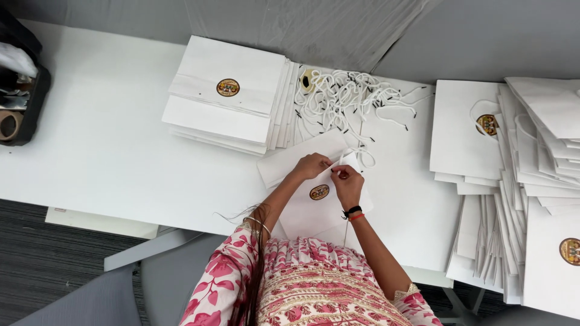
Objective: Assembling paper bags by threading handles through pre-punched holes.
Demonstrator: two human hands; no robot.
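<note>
Overhead view from a head-worn camera, looking down at a person in a pink and white floral top seated at a white surface (103, 151). Both hands meet over a flat white paper bag (314, 211) that lies at the near edge of the surface, directly in front of the person, with a round gold and brown sticker (319, 192) on its face. The left hand (310, 165) is closed, its fingers pinching the top edge of the bag. The right hand (347, 183), wearing a black and a red band at the wrist, is also closed, its fingertips pinched together at the same top edge, just beside the left hand. A thin white cord (362, 158) loops out from the bag's top near the fingers; whether the right hand grips the cord or the paper cannot be told.

Beyond the hands, toward the far edge, a loose pile of white cords with black tips (350, 99) lies spread out. To its left sits a neat stack of white bags (226, 96) bearing the same round sticker. Along the right edge, a wide, fanned heap of white bags (519, 181) overlaps in several layers. At the far left corner stands a dark tray (30, 102) holding a roll of tape.
</note>
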